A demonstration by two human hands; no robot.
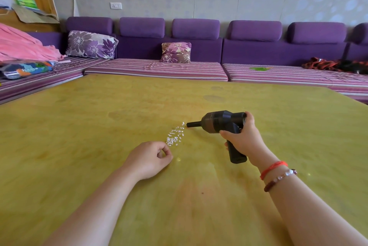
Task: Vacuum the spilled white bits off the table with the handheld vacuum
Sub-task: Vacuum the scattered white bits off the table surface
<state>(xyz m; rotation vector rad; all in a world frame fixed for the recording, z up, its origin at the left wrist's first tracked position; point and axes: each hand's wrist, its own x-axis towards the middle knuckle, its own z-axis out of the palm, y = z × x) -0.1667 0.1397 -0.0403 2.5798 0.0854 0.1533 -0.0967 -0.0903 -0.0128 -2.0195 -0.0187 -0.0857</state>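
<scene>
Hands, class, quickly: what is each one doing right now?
Left hand: loosely curled, holding nothing, resting on the yellow-green table.
Right hand: gripping the black handheld vacuum.

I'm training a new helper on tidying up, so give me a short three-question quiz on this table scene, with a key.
1. True or false: the vacuum nozzle points toward the white bits.
2. Which hand grips the vacuum?
A. left hand
B. right hand
C. both
3. Fill in: the left hand rests on the ____ with its fingers loosely curled and holding nothing, just beside the bits.

Key: 1 true; 2 B; 3 table.
</scene>
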